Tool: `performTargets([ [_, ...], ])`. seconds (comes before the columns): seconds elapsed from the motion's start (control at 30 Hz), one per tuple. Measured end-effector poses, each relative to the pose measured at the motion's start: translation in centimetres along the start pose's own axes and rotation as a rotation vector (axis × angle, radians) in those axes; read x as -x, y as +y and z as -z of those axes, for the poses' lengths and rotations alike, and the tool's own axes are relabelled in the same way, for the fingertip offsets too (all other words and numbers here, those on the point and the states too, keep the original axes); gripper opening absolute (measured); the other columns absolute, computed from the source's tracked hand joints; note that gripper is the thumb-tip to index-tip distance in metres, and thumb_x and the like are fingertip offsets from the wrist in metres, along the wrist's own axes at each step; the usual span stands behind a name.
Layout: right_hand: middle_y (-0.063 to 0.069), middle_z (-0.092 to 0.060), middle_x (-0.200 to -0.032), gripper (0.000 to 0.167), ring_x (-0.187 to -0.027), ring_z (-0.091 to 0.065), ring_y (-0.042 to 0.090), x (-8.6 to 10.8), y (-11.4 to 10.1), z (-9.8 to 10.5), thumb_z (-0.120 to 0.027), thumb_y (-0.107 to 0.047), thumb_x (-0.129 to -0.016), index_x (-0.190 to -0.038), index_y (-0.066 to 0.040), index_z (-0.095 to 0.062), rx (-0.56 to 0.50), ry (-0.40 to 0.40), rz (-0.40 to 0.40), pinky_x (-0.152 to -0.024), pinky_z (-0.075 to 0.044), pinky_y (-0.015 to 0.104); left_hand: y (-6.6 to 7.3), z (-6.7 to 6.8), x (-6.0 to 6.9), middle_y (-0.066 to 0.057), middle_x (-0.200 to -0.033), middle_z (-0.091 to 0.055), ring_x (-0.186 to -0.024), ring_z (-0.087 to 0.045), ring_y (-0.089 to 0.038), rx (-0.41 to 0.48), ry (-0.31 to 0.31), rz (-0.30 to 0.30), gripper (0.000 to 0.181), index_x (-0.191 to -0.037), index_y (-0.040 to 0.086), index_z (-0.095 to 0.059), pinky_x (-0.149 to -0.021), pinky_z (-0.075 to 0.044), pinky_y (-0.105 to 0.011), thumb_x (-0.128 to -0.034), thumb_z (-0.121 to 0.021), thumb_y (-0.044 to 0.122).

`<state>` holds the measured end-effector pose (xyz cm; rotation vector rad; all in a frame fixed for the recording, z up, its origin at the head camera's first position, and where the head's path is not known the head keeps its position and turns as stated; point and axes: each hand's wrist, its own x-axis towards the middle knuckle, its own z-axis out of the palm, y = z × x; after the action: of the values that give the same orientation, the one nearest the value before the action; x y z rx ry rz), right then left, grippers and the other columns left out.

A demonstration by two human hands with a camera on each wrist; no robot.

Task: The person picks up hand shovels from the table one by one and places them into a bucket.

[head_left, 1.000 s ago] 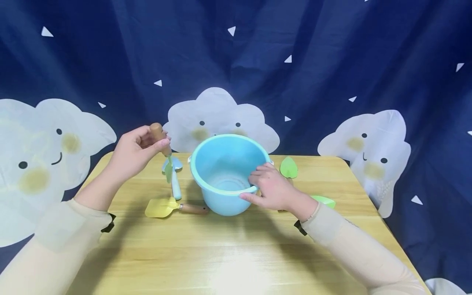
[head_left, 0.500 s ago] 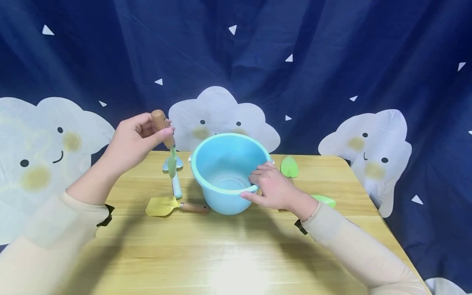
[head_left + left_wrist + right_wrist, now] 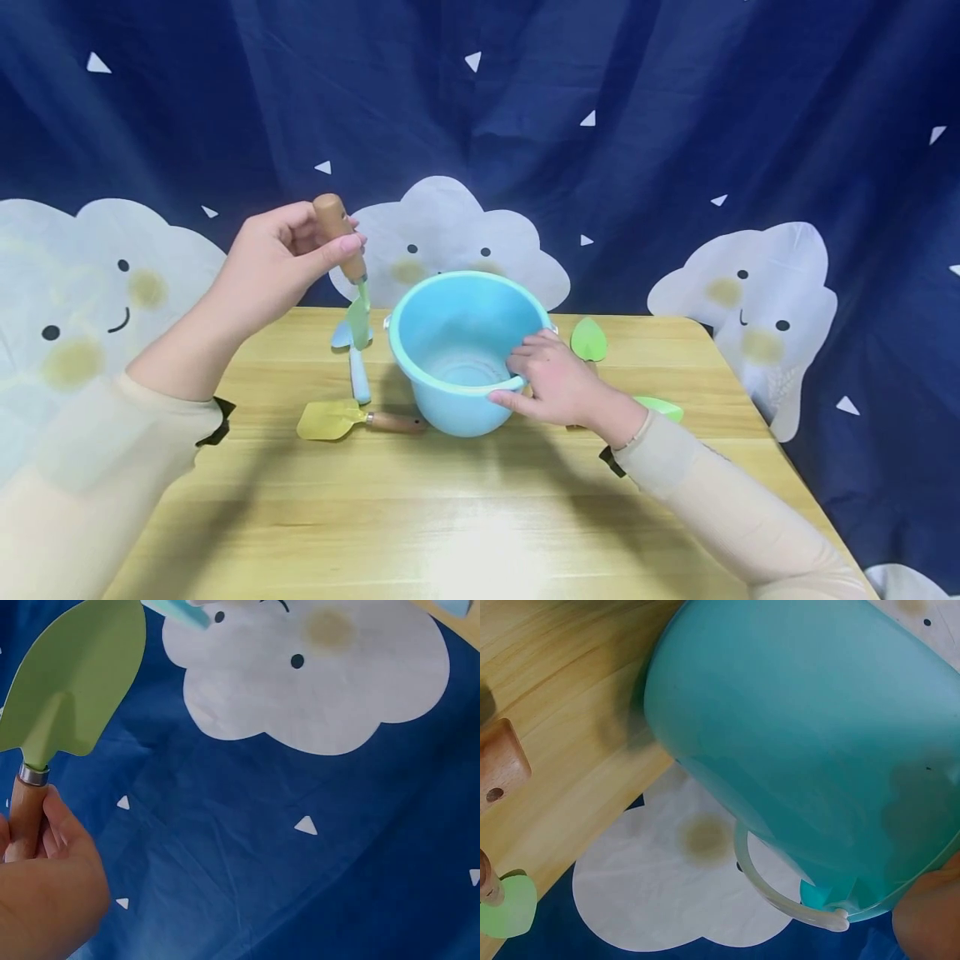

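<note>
The left hand (image 3: 277, 258), gripping a green trowel (image 3: 354, 268) by its handle (image 3: 332, 218), is rising left of the blue bucket (image 3: 459, 412); the blade (image 3: 359, 324) is pointing down, apparently hanging clear of the worktop (image 3: 337, 500). The right hand (image 3: 553, 379) is holding the bucket's rim (image 3: 465, 389) unmoved, presumably steadying it.
</note>
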<state>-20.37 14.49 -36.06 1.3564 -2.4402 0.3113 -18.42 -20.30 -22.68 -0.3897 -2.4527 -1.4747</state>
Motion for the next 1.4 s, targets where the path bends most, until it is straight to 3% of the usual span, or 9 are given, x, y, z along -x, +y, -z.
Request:
performTargets([
  [0.33, -0.008, -0.035, -0.063, 0.062, -0.065, -0.034, 0.014, 0.0, 0.1, 0.0, -0.031, -0.070, -0.098, -0.066, -0.019, -0.041, -0.003, 0.001, 0.002, -0.076, -0.034, 0.035, 1.4, -1.3, -1.4, 0.003, -0.109, -0.073, -0.103, -0.068, -0.008, 0.063, 0.004, -0.049, 0.031, -0.106, 0.010, -0.071, -0.095, -0.048, -0.025, -0.0901, -0.076, 0.036],
  [0.67, -0.008, -0.035, -0.064, 0.062, -0.065, -0.033, 0.014, 0.3, 0.2, 0.2, -0.030, -0.072, -0.097, -0.066, -0.019, -0.040, -0.010, -0.012, -0.006, -0.076, -0.033, 0.035, 2.3, -3.1, -2.3, 0.000, -0.112, -0.073, -0.111, -0.066, -0.012, 0.092, 0.015, -0.047, 0.035, -0.115, 0.013, -0.071, -0.099, -0.048, -0.036, -0.0903, -0.075, 0.038],
  [0.9, -0.008, -0.034, -0.064, 0.061, -0.065, -0.033, 0.014, 0.4, 0.2, 0.1, -0.031, -0.071, -0.097, -0.066, -0.019, -0.040, -0.009, -0.007, -0.007, -0.076, -0.033, 0.035, 1.8, -5.0, -3.1, -0.001, -0.114, -0.073, -0.108, -0.066, -0.014, 0.107, 0.034, -0.050, 0.036, -0.114, 0.010, -0.070, -0.099, -0.047, -0.035, -0.0908, -0.074, 0.037],
  [1.13, -0.008, -0.035, -0.064, 0.062, -0.065, -0.033, 0.014, 0.4, 0.2, 0.0, -0.031, -0.072, -0.097, -0.066, -0.019, -0.040, -0.008, -0.004, -0.010, -0.076, -0.033, 0.035, 0.9, -6.8, -3.4, -0.003, -0.103, -0.074, -0.096, -0.066, -0.015, 0.110, 0.063, -0.051, 0.031, -0.109, 0.010, -0.071, -0.089, -0.047, -0.032, -0.0913, -0.074, 0.035],
  [1.4, -0.008, -0.037, -0.064, 0.069, -0.066, -0.035, 0.015, 0.4, 0.3, -0.1, -0.028, -0.073, -0.097, -0.066, -0.015, -0.048, 0.007, -0.021, -0.014, -0.079, -0.035, 0.035, 0.4, -8.6, -3.6, -0.005, -0.105, -0.074, -0.100, -0.067, -0.016, 0.145, 0.049, -0.045, 0.027, -0.104, 0.008, -0.072, -0.093, -0.049, -0.034, -0.0908, -0.075, 0.032],
])
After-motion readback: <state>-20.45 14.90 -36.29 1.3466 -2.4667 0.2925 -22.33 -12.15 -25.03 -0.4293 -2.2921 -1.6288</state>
